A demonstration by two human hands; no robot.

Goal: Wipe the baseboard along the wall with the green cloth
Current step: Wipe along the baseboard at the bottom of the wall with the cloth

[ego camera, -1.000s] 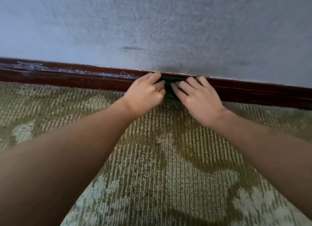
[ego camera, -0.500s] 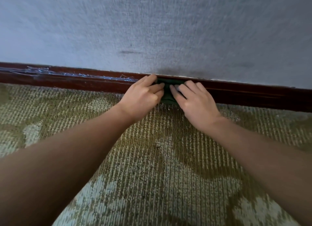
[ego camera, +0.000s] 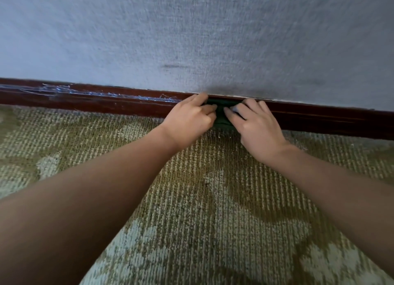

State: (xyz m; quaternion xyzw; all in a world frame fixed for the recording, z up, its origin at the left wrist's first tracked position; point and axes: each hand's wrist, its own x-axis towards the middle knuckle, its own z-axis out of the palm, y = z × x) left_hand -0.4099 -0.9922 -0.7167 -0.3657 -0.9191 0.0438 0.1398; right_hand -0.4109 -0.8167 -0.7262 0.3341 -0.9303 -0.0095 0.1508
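The green cloth (ego camera: 222, 116) is bunched small and pressed flat against the front of the dark red-brown baseboard (ego camera: 119, 106), its lower edge reaching down to where the board meets the floor. Only a narrow strip of it shows, squeezed between the person's two bare hands.

The left grip (ego camera: 189, 122) closes on the cloth's left edge with curled fingers, while its forefinger reaches out along the top lip of the board. The right grip (ego camera: 255, 126) closes on the cloth's right side, fingers bent over the top of the board and the thumb laid across the cloth's face. The two nearly touch over the cloth.

To the left of the hands, the baseboard carries pale bluish scratches (ego camera: 55, 91) along its upper part. Above it rises a grey textured wall (ego camera: 213, 33) with a short dark smudge (ego camera: 173, 66). Below it lies an olive and pale green patterned carpet (ego camera: 213, 210), over which both bare forearms stretch.
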